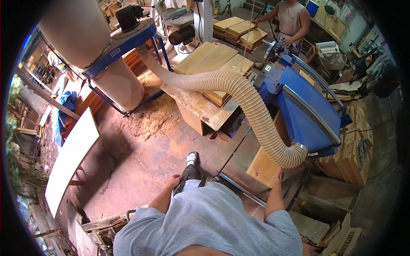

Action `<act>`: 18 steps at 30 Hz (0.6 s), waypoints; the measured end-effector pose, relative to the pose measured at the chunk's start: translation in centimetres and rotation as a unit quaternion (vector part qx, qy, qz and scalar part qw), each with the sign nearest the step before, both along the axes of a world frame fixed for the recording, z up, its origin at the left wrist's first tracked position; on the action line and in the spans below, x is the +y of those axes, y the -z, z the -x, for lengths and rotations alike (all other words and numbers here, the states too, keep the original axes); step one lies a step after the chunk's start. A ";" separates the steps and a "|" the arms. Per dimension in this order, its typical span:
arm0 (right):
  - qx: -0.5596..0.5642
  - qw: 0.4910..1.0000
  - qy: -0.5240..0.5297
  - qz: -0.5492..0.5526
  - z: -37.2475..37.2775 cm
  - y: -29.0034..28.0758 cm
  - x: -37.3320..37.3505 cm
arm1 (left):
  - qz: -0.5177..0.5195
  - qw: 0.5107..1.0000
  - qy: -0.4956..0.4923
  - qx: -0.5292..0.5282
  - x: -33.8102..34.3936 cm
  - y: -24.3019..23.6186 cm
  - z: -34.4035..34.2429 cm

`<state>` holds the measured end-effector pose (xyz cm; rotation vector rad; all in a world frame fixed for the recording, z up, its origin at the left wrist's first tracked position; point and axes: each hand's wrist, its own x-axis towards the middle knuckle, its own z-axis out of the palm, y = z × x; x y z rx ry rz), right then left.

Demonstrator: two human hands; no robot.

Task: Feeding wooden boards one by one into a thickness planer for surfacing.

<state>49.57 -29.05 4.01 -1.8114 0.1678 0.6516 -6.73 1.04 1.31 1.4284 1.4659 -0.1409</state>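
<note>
My right hand (276, 176) grips the near end of a wooden board (259, 166) lying in a blue woodworking machine (308, 109). Just above that hand, a ribbed beige hose (232, 87) joins the machine's metal outlet and arches away to the left, toward a dust collector (121, 85) with cloth bags. My left hand (174, 180) hangs beside my left thigh with its fingers curled; whether anything is in them is hidden. A steel rail (237, 187) runs low between my body and the board.
Stacked planks (200, 57) rest on a plywood table (194, 112) ahead. A co-worker (286, 23) stands beyond, by more boards (235, 25). A white curved panel (70, 162) leans at left, beside sawdust (149, 123) on the floor. More stacked wood (350, 164) stands at right.
</note>
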 end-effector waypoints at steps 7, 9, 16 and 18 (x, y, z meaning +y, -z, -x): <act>0.047 0.999 -0.019 -0.012 5.8 -9.8 -0.9 | -0.013 1.000 0.022 0.000 0.2 0.6 0.1; 0.123 0.982 -0.066 -0.128 8.0 -13.5 -2.2 | -0.014 0.999 0.028 0.008 0.3 1.2 0.3; 0.210 0.964 -0.151 -0.061 12.6 -19.8 -5.9 | 0.006 1.000 0.016 0.005 0.0 4.4 2.0; 0.272 0.944 -0.176 -0.066 12.9 -20.4 -5.8 | -0.019 0.999 0.049 -0.008 0.4 4.4 2.0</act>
